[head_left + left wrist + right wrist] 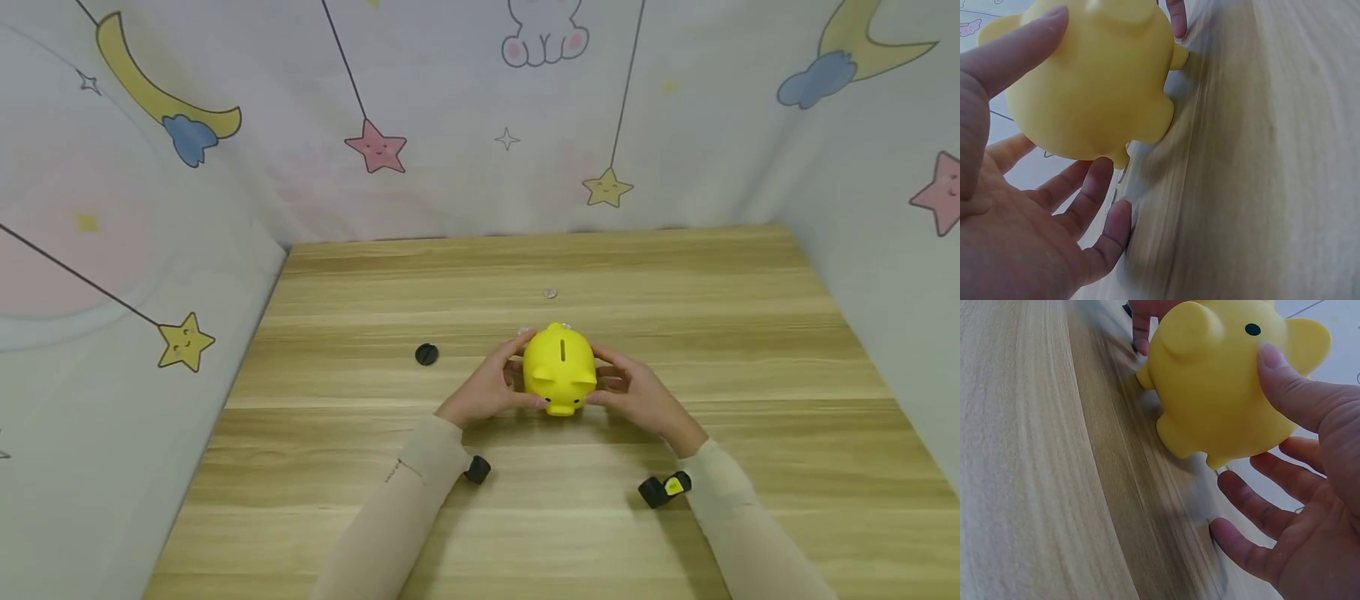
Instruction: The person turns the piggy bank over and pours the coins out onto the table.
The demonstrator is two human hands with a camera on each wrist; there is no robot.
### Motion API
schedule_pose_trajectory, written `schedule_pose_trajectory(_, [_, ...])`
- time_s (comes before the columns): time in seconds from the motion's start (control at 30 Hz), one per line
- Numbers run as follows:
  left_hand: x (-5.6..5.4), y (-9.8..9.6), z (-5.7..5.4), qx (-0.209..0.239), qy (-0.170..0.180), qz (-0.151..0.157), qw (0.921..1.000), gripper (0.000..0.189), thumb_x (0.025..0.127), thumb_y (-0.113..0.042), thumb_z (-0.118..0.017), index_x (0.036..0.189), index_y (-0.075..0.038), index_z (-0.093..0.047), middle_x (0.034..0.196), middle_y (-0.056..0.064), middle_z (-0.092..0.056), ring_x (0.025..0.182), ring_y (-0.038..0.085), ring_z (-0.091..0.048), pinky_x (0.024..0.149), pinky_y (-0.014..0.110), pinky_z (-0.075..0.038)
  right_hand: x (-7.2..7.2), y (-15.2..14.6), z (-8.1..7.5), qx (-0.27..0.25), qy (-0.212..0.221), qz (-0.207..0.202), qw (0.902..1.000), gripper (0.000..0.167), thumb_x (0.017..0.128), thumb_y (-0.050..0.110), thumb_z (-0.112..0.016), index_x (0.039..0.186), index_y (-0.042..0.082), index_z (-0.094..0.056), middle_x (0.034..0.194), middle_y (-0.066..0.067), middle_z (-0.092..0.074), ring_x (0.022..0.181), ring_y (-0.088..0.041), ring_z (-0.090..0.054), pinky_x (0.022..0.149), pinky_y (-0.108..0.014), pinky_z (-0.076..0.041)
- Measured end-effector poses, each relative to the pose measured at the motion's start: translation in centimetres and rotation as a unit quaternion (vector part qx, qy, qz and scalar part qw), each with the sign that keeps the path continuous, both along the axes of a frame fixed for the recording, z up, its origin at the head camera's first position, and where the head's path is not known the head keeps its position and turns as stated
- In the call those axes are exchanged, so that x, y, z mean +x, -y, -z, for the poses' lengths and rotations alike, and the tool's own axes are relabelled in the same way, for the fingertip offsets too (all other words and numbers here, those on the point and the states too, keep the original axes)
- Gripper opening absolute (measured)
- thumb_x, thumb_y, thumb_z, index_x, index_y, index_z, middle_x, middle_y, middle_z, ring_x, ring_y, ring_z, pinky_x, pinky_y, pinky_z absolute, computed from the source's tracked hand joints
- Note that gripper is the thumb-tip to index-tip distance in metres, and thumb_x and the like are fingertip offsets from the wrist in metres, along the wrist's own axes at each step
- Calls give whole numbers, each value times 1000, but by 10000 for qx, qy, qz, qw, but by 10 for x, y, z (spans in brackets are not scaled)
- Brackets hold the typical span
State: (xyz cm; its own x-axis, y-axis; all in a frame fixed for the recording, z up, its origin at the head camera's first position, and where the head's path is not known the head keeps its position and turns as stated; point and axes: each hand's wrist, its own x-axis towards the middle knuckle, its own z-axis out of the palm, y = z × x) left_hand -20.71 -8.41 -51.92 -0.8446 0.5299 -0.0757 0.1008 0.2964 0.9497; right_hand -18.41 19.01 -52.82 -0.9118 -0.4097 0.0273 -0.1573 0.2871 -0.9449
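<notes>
A yellow piggy bank (561, 367), its coin slot on top and its snout toward the person, is held between both hands. The left hand (491, 385) grips its side, thumb by the face and fingers round toward the back. On the opposite side the right hand (637, 392) grips it in the same way, its thumb just below an eye in the right wrist view. The pig's stubby feet (1172, 436) are right at the tabletop. Lower fingers (1113, 234) of the left hand spread beneath the body near the wood.
A round black plug (427, 354) lies to the left on the wooden table (360, 467). One coin (551, 292) lies beyond the pig, and other small shiny pieces (566, 327) show just behind it. Patterned cloth walls (450, 200) enclose the table's back and sides.
</notes>
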Motion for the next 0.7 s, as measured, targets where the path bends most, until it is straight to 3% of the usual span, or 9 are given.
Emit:
schedule_pose_trajectory(0.3, [-4,-1,0,-94,-69,5,9999,99,81,-24,-85,159,-25,-24,143,3,-40,118,21,-53,96,44,-44,-4,-1,-4,190,-29,-124,9997,77,90,11,-74,152,-2,-31,151,-24,-37,125,-43,-52,95,-41,-49])
schedule_pose_trajectory(0.7, [-3,0,3,-358,-82,177,9992,102,84,-35,-82,160,-20,-16,151,5,-35,115,19,-54,98,45,-42,-5,-2,0,234,-58,-355,9991,73,93,12,-71,152,-5,-30,153,-25,-33,126,-43,-51,99,-49,-45])
